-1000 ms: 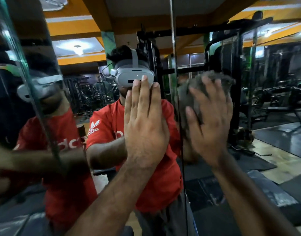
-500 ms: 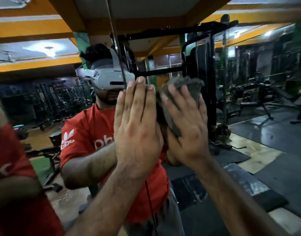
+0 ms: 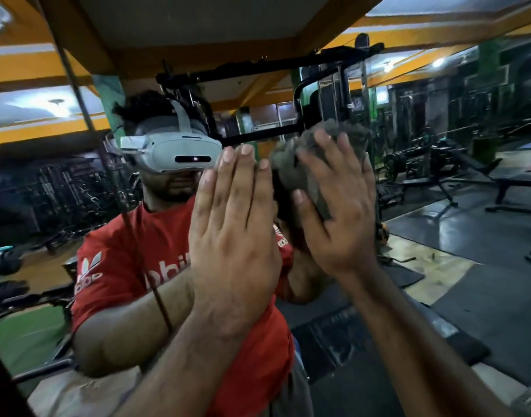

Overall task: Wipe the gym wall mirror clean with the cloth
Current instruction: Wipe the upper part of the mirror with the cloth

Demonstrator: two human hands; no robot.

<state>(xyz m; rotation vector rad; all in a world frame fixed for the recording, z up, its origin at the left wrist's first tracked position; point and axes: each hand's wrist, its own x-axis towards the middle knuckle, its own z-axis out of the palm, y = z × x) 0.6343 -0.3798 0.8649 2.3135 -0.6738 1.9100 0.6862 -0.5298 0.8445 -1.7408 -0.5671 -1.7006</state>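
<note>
Head view: the left hand (image 3: 232,236) lies flat, fingers straight, on the mirror (image 3: 438,236); the right hand (image 3: 339,206) presses the grey cloth (image 3: 300,173) against it with spread fingers.

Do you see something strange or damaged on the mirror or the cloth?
Nothing stands out. The right hand presses the grey cloth flat on the mirror, and the left hand rests open on the glass beside it. No crack shows.

Right hand (image 3: 339,206) with cloth (image 3: 303,173) now nearer the left hand (image 3: 234,236).
</note>
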